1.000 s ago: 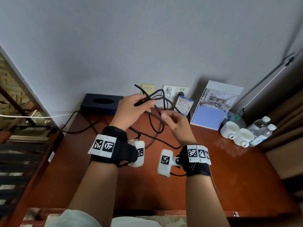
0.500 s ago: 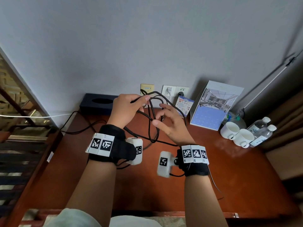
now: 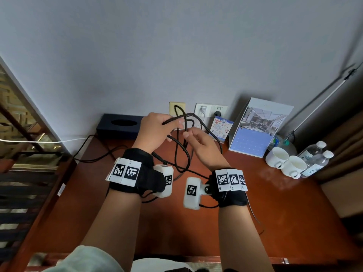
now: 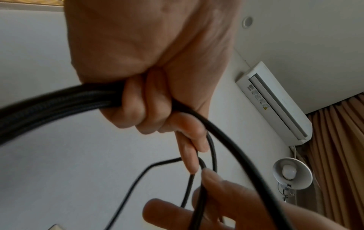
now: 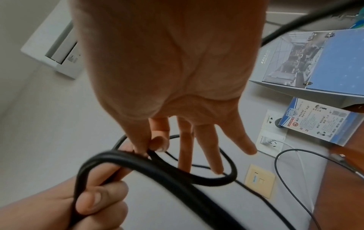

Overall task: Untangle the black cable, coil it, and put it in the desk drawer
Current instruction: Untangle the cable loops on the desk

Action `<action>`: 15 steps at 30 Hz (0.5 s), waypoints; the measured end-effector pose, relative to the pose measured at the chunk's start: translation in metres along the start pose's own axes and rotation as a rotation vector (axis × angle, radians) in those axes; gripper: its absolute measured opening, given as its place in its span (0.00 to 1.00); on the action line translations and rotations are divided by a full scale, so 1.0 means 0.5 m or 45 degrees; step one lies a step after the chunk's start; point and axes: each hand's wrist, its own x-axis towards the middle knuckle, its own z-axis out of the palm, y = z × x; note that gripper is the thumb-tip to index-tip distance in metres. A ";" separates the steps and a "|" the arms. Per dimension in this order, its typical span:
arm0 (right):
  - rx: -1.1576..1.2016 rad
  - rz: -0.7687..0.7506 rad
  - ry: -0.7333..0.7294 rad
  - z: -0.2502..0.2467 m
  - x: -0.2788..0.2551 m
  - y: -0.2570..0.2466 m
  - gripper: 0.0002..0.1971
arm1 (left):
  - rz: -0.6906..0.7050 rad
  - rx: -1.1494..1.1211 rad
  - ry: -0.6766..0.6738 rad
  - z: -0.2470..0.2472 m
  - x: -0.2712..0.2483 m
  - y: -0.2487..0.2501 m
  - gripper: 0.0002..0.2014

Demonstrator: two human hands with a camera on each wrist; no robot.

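The black cable (image 3: 198, 117) hangs in tangled loops between both hands, above the back of the red-brown desk (image 3: 275, 213). My left hand (image 3: 157, 130) grips a bundle of strands; in the left wrist view its fingers (image 4: 149, 109) curl around the cable (image 4: 59, 99). My right hand (image 3: 200, 142) sits just right of it. Its thumb and forefinger (image 5: 157, 144) pinch one strand of the cable (image 5: 177, 171), while the other fingers stay straight. One loop (image 3: 188, 160) droops toward the desk. No drawer is in view.
Along the wall stand a dark tissue box (image 3: 119, 124), wall sockets (image 3: 211, 109), a small card (image 3: 221, 128) and a desk calendar (image 3: 257, 130). Two white cups (image 3: 277, 157) and water bottles (image 3: 316, 156) sit at the back right. Another dark cord (image 3: 92, 158) runs off the desk's left edge.
Both hands have lifted slightly and drawn together. The right hand's fingers closed onto a strand beside the left thumb, and the loops shifted upward toward the sockets.
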 end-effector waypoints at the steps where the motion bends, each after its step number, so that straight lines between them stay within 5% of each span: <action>1: 0.015 0.020 -0.009 0.000 0.003 0.000 0.12 | 0.001 0.009 -0.032 0.001 0.000 0.001 0.09; 4: 0.165 0.072 0.002 -0.001 0.006 -0.002 0.08 | 0.017 0.024 -0.050 0.001 0.005 -0.001 0.09; 9: 0.695 0.622 0.283 0.000 0.023 0.025 0.15 | 0.035 -0.105 0.200 -0.011 0.008 -0.002 0.10; 12: 0.653 0.842 0.390 -0.003 0.029 0.044 0.26 | 0.043 -0.223 0.295 -0.015 0.012 -0.001 0.09; 15: 0.463 0.980 0.281 -0.012 0.027 0.052 0.32 | 0.068 -0.230 0.328 -0.018 0.017 -0.008 0.08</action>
